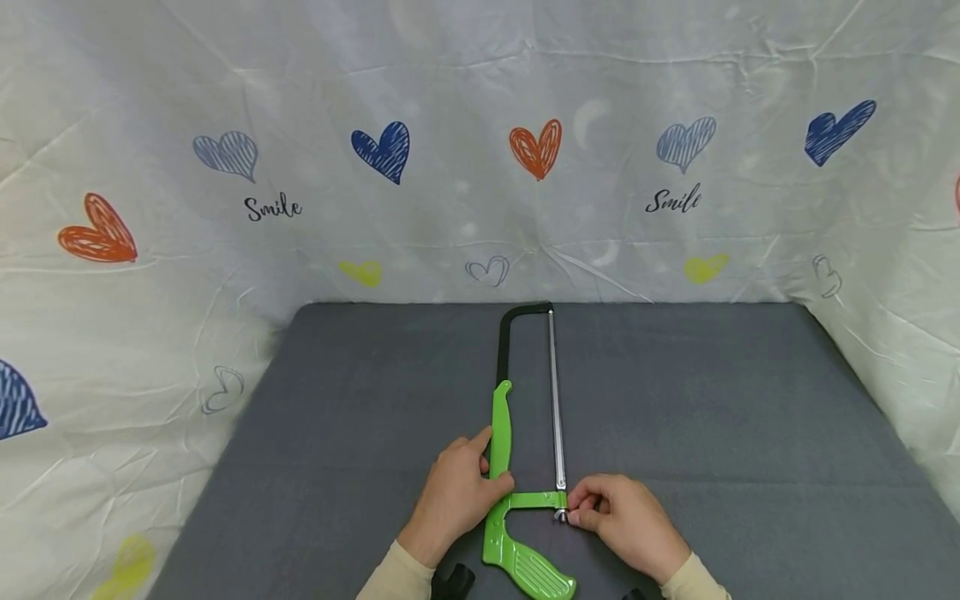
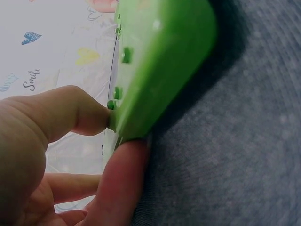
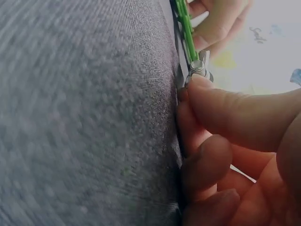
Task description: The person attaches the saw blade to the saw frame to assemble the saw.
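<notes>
A hacksaw (image 1: 502,410) lies flat on the grey cloth, its ridged green handle (image 1: 536,569) toward the person. Its black front frame (image 1: 503,350) bends over at the far end, and the silver blade (image 1: 556,392) runs along the right side. With thumb and fingers on opposite sides, my left hand (image 1: 455,493) holds the green frame just above the handle. My right hand (image 1: 632,518) is at the near end of the blade, thumb and forefinger pinching the metal wing nut (image 3: 198,67) there. The fingertips partly cover the nut; the other right fingers curl underneath.
The grey cloth-covered table (image 1: 360,392) reaches back to a white curtain (image 1: 465,83) printed with hearts and "Smile", which also hangs at both sides. A dark object (image 1: 454,581) shows beside the left wrist at the bottom edge.
</notes>
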### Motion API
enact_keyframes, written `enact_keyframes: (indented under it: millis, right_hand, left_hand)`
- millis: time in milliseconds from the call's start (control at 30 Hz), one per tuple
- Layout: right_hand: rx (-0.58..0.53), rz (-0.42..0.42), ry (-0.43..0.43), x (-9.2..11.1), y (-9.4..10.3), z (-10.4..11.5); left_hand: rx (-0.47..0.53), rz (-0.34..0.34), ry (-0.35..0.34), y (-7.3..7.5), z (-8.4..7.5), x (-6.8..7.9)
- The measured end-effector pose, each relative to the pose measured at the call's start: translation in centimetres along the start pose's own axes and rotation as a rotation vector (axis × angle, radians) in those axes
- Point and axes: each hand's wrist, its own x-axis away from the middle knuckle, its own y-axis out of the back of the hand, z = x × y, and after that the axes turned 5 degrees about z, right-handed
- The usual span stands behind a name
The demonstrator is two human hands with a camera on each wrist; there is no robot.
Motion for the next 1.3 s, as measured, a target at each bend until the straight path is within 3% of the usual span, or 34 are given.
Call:
enact_keyframes:
  millis: [400,900,1300]
  right_hand:
    - [0.059,-0.055,-0.227,0.1,-1.3,1.7]
    - [0.091,-0.073,-0.224,-0.1,-2.0,2.4]
    - [0.049,-0.059,-0.200,0.0,-1.8,2.3]
  left_hand:
    - [-0.011,-0.004,-0.012,0.0,0.0,0.0]
    - [0.001,0.002,-0.016,0.0,0.2,0.1]
    - [-0.001,-0.002,-0.009,-0.1,0.2,0.1]
